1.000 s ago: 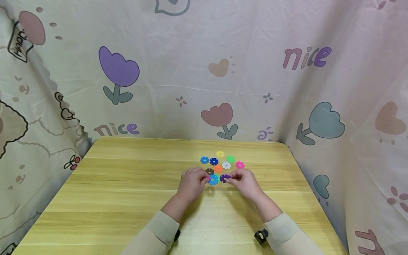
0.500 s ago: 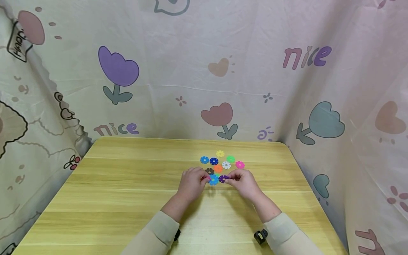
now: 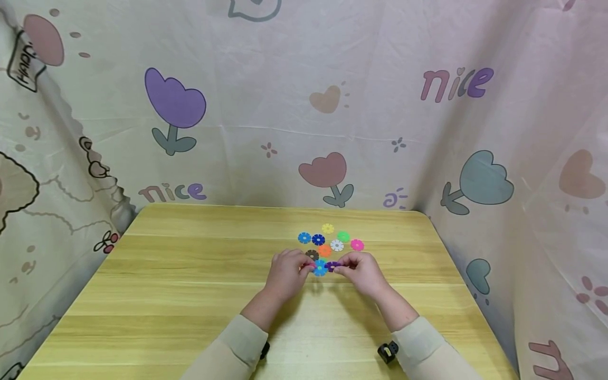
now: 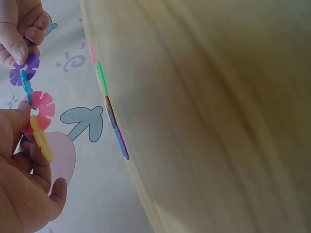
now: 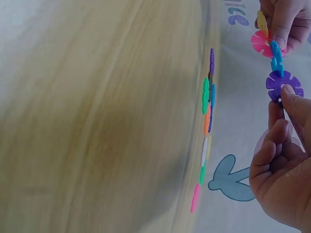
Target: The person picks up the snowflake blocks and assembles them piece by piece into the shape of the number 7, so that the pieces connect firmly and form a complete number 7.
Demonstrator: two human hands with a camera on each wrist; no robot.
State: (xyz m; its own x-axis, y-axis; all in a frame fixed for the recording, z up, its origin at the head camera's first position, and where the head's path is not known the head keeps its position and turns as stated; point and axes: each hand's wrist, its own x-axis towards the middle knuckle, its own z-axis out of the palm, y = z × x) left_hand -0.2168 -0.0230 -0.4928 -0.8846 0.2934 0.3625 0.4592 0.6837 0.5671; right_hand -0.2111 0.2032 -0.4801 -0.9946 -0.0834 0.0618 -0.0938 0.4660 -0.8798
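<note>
My left hand pinches a pink notched snowflake disc between thumb and finger. A yellow disc is joined to the pink one on the palm side. On its other side a light blue disc stands crosswise, slotted to the pink. A purple disc, pinched by my right hand, meets the blue disc's far edge; how deep their slots engage I cannot tell. This short chain is held above the table between both hands. The yellow disc is hidden in the head view.
Several loose discs lie flat just beyond my hands on the wooden table: yellow, blue, dark blue, white, orange, brown, green and pink. A patterned curtain hangs behind.
The purple disc has moved slightly left, against the blue disc, and looks more tilted. The blue disc has shifted a little to the right. Both hands keep their grips.
</note>
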